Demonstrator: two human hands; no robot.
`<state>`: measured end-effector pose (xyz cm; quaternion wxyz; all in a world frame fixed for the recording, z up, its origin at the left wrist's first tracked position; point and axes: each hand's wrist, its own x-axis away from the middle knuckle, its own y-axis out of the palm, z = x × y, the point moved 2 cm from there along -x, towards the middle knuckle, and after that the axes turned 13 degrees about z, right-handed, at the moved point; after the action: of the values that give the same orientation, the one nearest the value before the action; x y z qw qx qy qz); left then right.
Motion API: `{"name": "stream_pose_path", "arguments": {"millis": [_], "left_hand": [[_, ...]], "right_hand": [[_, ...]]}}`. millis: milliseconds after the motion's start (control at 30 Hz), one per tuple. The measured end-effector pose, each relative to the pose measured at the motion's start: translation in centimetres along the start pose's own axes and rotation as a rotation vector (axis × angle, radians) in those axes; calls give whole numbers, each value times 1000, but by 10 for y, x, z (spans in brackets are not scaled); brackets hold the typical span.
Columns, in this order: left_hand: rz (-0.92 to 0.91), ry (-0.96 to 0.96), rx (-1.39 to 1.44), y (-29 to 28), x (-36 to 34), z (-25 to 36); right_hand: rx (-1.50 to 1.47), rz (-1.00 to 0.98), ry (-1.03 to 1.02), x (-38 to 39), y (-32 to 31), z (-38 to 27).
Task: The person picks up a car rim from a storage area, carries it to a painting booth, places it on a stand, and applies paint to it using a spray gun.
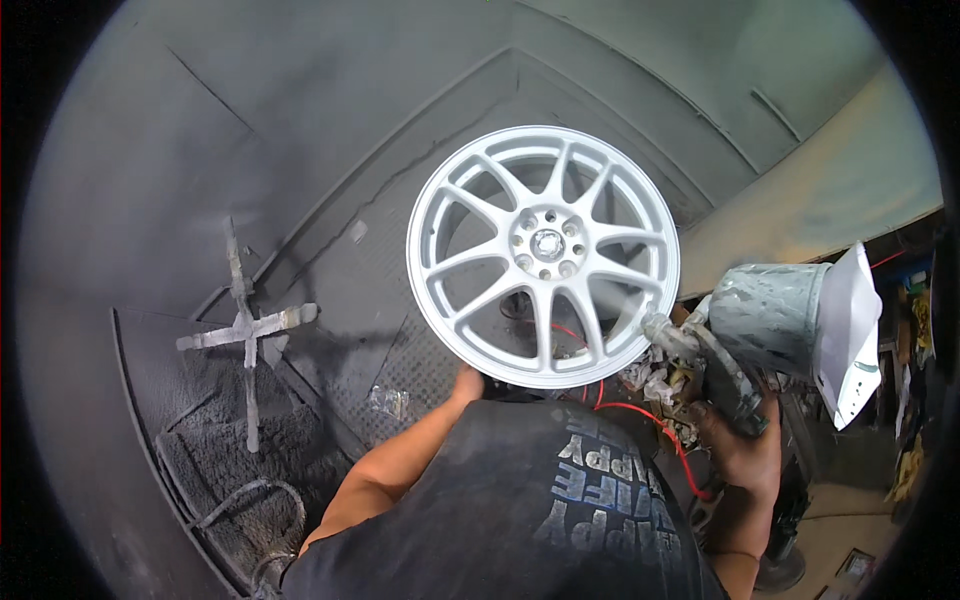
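Observation:
A white multi-spoke car wheel rim (pixel 489 291) faces up in front of me. My left hand (pixel 468 383) is at its lower left edge; the fingers are hidden behind the rim, so their grip does not show. To the right, my right hand (pixel 745 445) is closed round the handle of a paint spray gun (pixel 730 380). The gun's nozzle end is close to the rim's lower right edge. A paint-smeared grey cup (pixel 765 312) sits on the gun, tilted to the right, with a white paper-like piece (pixel 848 340) at its wide end.
A grey-coated cross-shaped stand (pixel 245 328) rises at the left, above a dark shaggy cloth (pixel 230 480). A red hose (pixel 668 430) runs below the rim, near crumpled rubbish (pixel 660 375). Grey walls (pixel 400 60) enclose the far side. Cluttered shelves (pixel 910 350) stand at the right.

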<state>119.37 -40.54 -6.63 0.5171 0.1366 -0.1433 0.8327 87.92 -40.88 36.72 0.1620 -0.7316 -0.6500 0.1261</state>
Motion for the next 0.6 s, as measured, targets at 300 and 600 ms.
{"name": "stream_pose_path", "arguments": {"millis": [300,600], "left_hand": [[-367,-376,415,25,28,3],[25,-403,370,-14,-12,32]], "right_hand": [[-137,-92,143,19,1,-9],[161,-64,-80,17,-18,11]]}}
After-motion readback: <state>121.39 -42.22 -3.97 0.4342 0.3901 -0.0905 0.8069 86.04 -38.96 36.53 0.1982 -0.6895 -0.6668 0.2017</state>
